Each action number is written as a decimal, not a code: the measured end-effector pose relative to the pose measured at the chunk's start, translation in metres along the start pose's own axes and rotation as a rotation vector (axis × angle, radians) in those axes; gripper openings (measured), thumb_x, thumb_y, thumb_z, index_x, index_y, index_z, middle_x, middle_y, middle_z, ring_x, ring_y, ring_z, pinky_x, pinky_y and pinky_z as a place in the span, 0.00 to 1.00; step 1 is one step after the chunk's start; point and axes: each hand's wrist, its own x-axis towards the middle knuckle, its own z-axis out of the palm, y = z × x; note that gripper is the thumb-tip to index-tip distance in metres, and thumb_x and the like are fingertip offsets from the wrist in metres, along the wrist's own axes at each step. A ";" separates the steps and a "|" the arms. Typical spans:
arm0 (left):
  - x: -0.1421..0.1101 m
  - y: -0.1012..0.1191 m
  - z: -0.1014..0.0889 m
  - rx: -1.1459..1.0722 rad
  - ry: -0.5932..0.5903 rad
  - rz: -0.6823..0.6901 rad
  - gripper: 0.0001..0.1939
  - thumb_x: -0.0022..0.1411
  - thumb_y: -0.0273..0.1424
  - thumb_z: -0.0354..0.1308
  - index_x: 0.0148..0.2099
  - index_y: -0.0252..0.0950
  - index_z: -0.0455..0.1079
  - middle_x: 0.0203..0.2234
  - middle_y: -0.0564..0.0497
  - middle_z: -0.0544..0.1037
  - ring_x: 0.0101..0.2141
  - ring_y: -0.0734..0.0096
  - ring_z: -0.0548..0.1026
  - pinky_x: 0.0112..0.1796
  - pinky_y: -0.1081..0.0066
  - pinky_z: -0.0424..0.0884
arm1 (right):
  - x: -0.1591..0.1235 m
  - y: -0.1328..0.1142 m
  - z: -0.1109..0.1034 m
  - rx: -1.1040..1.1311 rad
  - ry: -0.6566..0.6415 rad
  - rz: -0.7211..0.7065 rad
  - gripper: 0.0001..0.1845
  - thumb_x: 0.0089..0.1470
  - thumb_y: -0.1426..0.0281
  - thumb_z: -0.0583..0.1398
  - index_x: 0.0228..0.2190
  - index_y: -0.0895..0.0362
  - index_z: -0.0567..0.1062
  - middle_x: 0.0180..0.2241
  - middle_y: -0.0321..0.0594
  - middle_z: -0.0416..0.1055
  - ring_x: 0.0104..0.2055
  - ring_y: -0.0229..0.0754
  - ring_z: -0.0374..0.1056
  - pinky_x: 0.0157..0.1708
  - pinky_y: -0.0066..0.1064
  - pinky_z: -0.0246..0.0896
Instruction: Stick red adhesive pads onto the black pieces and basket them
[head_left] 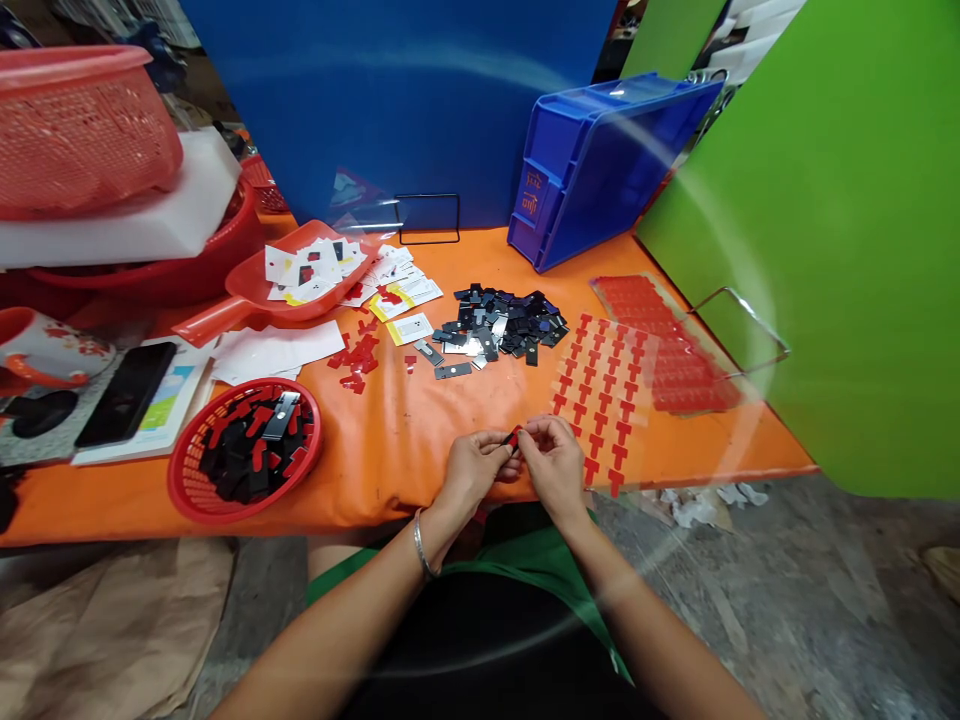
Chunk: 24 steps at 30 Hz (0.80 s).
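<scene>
My left hand [471,470] and my right hand [553,466] meet at the near edge of the orange table [420,430]. Both pinch one small black and red piece [514,437] between their fingertips. Just right of my hands lies a clear sheet of red T-shaped stickers [600,395]. A pile of small black plates [501,325] sits further back in the middle. A round red basket [244,450] at the left holds black pieces with red stickers on them.
A red scoop [292,285] with white cards lies at the back left, loose red bits [358,358] beside it. A blue crate [600,160] leans at the back. A phone [126,392], mug and red baskets crowd the left. A green panel [847,230] walls the right.
</scene>
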 end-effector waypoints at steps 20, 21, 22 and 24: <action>-0.004 -0.004 0.002 -0.068 0.057 0.102 0.08 0.49 0.24 0.62 0.35 0.28 0.74 0.21 0.49 0.78 0.22 0.72 0.76 0.29 0.73 0.74 | 0.004 -0.004 0.004 0.114 -0.031 0.166 0.09 0.45 0.63 0.61 0.25 0.56 0.68 0.24 0.37 0.68 0.25 0.38 0.65 0.24 0.30 0.63; -0.005 -0.004 0.002 -0.076 0.055 0.121 0.09 0.49 0.25 0.62 0.35 0.28 0.74 0.22 0.49 0.78 0.23 0.72 0.76 0.29 0.73 0.74 | 0.004 -0.006 0.004 0.133 -0.033 0.174 0.10 0.45 0.63 0.61 0.25 0.56 0.68 0.25 0.37 0.68 0.25 0.38 0.65 0.24 0.30 0.63; -0.007 -0.003 0.003 -0.085 0.052 0.140 0.09 0.49 0.26 0.63 0.35 0.29 0.74 0.22 0.49 0.78 0.23 0.72 0.76 0.30 0.73 0.74 | 0.004 -0.009 0.003 0.154 -0.035 0.181 0.10 0.45 0.62 0.61 0.25 0.56 0.68 0.25 0.37 0.68 0.24 0.38 0.65 0.23 0.30 0.64; -0.011 -0.001 0.006 -0.098 0.049 0.172 0.09 0.48 0.26 0.63 0.35 0.29 0.75 0.24 0.49 0.79 0.25 0.71 0.77 0.31 0.73 0.74 | 0.004 -0.016 0.002 0.203 -0.037 0.199 0.12 0.44 0.61 0.62 0.26 0.56 0.68 0.25 0.37 0.67 0.24 0.37 0.64 0.22 0.29 0.64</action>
